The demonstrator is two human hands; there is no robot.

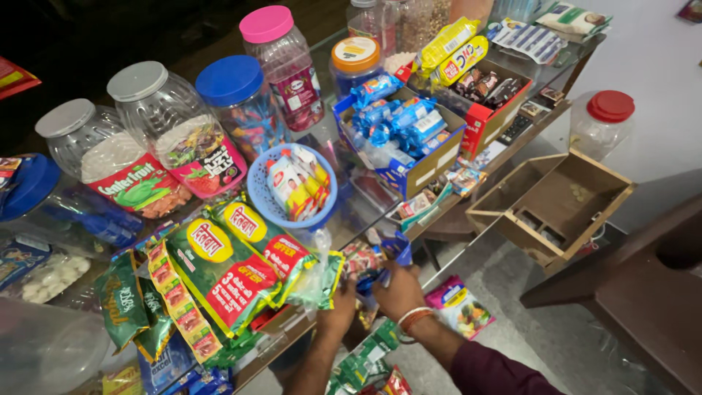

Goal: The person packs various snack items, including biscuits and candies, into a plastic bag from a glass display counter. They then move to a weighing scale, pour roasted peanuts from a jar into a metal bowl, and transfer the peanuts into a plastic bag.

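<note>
Both hands' grip (369, 289) on crinkly foil packets (365, 260)

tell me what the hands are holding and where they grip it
Both the left hand and right hand clutch a bunch of small snack packets by the lower ends; the exact grip is hidden.

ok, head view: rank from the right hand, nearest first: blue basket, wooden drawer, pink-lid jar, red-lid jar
1. Blue basket: up and left of the right hand, on the counter.
2. Wooden drawer: to the right, pulled open.
3. Pink-lid jar and red-lid jar: both farthest, one at the back of the counter, one far right; too close to call.
</note>
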